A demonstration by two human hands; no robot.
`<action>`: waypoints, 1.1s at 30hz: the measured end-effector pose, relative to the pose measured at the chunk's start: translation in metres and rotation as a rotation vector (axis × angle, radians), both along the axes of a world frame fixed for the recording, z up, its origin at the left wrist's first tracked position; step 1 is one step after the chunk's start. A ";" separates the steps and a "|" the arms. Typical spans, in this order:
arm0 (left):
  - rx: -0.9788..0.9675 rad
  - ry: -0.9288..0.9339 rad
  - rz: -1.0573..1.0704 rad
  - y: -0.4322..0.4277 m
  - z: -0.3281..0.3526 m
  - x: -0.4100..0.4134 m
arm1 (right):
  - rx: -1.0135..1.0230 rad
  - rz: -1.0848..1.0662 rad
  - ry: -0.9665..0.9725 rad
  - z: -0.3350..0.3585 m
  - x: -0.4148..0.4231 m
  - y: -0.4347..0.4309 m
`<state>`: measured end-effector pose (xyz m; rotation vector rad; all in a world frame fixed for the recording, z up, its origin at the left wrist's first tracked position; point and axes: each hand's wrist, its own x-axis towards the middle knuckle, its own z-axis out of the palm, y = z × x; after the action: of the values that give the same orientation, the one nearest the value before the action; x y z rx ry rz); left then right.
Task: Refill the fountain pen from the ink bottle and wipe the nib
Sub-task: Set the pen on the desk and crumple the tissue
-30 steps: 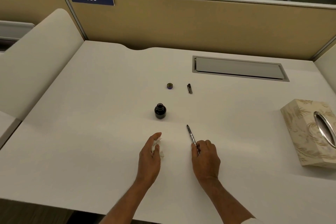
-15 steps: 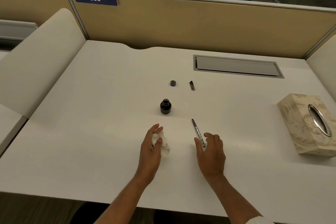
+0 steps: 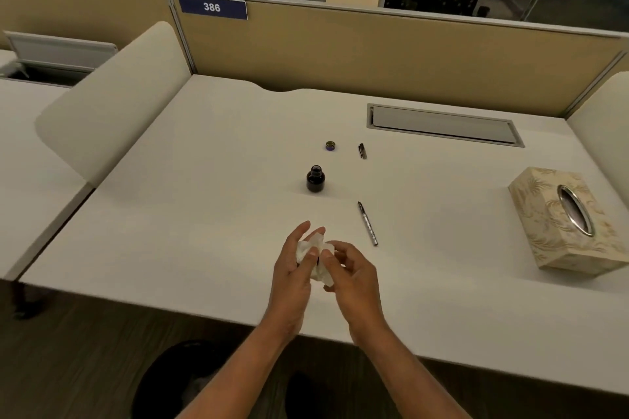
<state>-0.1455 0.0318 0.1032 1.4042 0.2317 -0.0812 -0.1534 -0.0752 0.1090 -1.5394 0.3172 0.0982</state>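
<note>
- Pinching crumpled tissue (image 3: 315, 248) between left hand (image 3: 292, 269) and right hand (image 3: 354, 279); wipe step looks about done.
- Fountain pen (image 3: 368, 224) lies free just right of grip; open ink bottle (image 3: 315, 179) beyond.
- Next: probably capping both.

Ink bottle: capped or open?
Open. The bottle stands upright with a bare mouth; its cap lies apart behind it.

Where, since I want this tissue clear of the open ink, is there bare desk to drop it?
Bare desk lies left of the bottle, out to the side panel; another patch lies between the pen and the tissue box. It is crowded in the middle: bottle, its lid, pen cap and pen sit close.
</note>
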 end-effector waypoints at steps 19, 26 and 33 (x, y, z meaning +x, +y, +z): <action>0.187 0.031 0.222 0.097 -0.004 -0.170 | -0.117 0.138 -0.069 -0.020 -0.135 0.081; 0.287 0.094 0.249 0.186 -0.052 -0.198 | -0.254 0.237 -0.109 -0.058 -0.159 0.161; 0.437 0.163 0.215 0.288 -0.126 -0.217 | -0.437 0.229 -0.080 -0.139 -0.187 0.258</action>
<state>-0.3625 0.3196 -0.0228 1.7988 0.5597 0.0355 -0.3399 0.1829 -0.0295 -2.0054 0.0981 0.1537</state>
